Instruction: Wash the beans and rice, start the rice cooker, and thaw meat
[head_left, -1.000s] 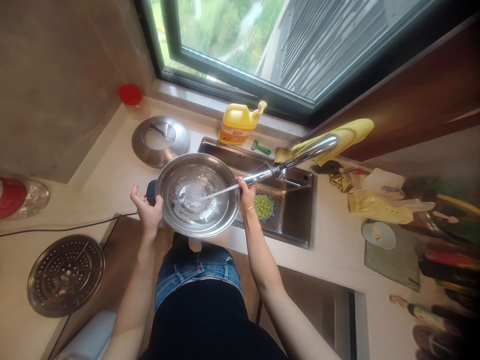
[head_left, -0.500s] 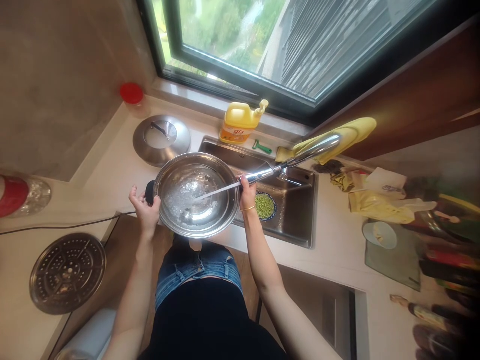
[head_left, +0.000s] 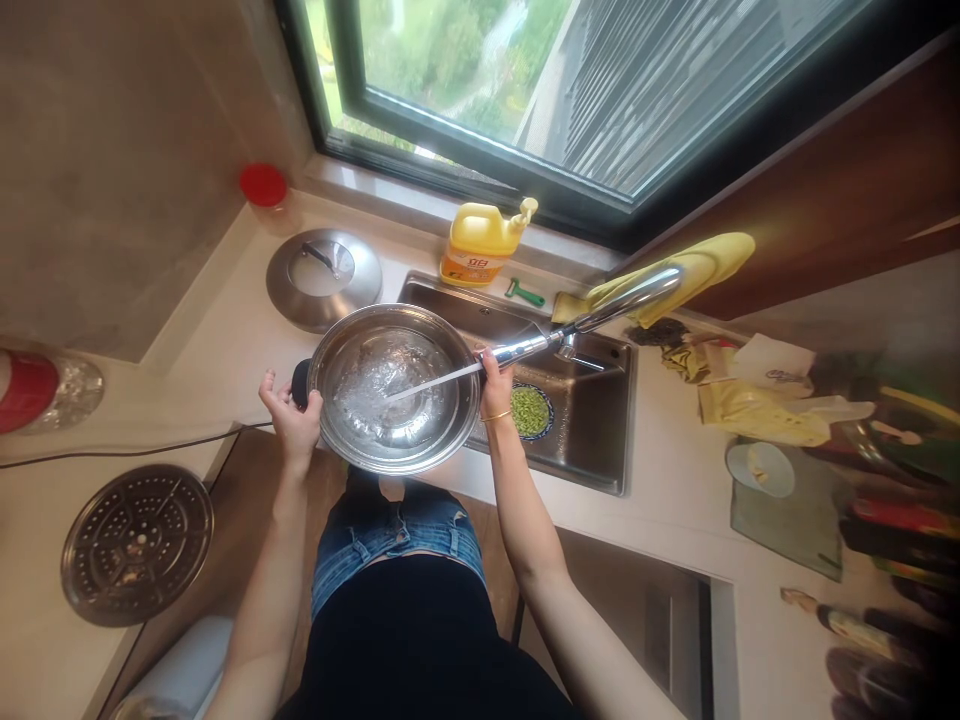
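Observation:
A steel pot with a dark side handle is held over the counter edge beside the sink. My left hand grips the pot's left rim by the handle. My right hand is closed round the pull-out faucet head, whose hose runs back to the spout. A thin jet of water shoots leftward from the head into the pot, where water swirls. A small strainer of green beans sits in the sink just right of my right wrist.
A pot lid lies on the counter behind the pot, a perforated steamer plate at the left. A yellow detergent bottle stands behind the sink, a red-lidded jar in the corner. Cloths and dishes crowd the right counter.
The pot has shifted slightly left and the water keeps swirling in it; both hands keep their grips.

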